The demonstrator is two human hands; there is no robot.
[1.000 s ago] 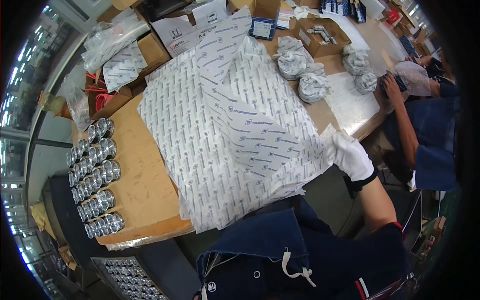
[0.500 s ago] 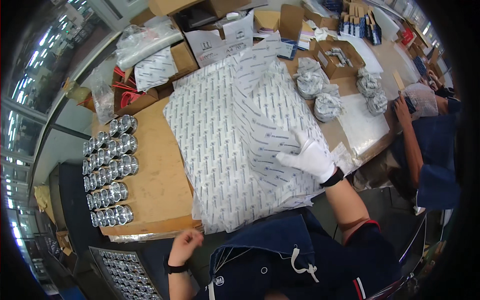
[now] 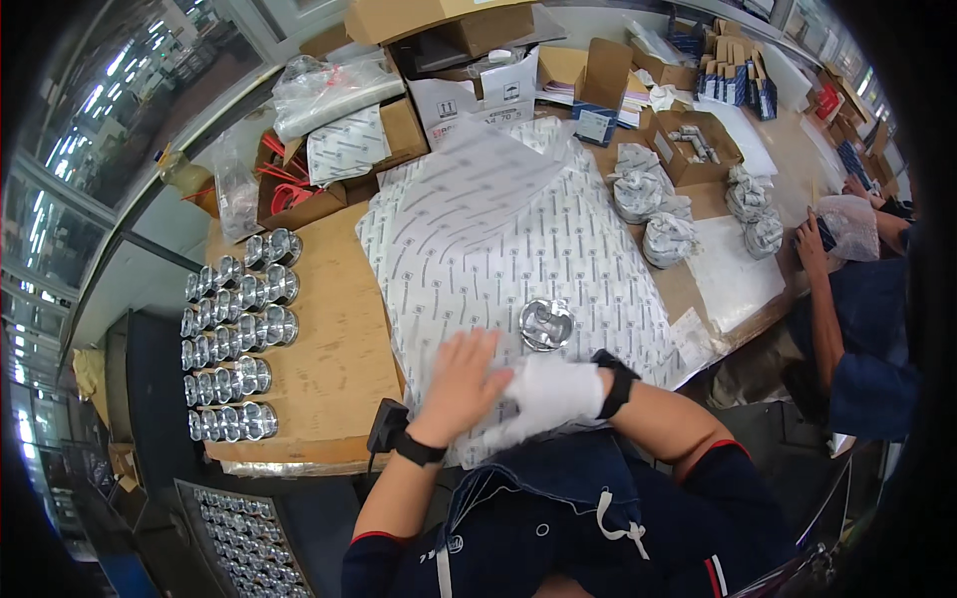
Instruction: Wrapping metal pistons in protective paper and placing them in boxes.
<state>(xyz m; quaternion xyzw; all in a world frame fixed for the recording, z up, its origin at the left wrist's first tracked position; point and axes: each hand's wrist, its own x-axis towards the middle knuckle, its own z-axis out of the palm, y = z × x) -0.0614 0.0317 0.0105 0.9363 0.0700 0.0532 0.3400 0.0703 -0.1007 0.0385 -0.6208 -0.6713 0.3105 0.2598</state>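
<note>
A shiny metal piston (image 3: 546, 325) rests on the stack of printed white wrapping paper (image 3: 439, 299) in front of me. My left hand (image 3: 464, 384) is bare and lies over the near part of the paper, fingers stretched out, left of the piston. My right hand (image 3: 548, 399), in a white glove, is just on the near side of the piston, close to the left hand. Its fingers are smeared by motion, and whether they hold anything is unclear. A thin top sheet (image 3: 483, 184) lies loosely skewed over the far part of the stack.
Rows of pistons (image 3: 239, 334) stand on the cardboard-covered table (image 3: 334, 349) at left. Paper-wrapped bundles (image 3: 668, 239) sit right of the stack, near an open carton (image 3: 695, 149). Boxes line the back. At the far right a co-worker's hand (image 3: 812, 239) handles bubble wrap (image 3: 847, 221).
My gloved right hand has come left and nearer, away from the raised sheet, which now lies farther back. My left hand has moved up onto the paper. The piston now shows there.
</note>
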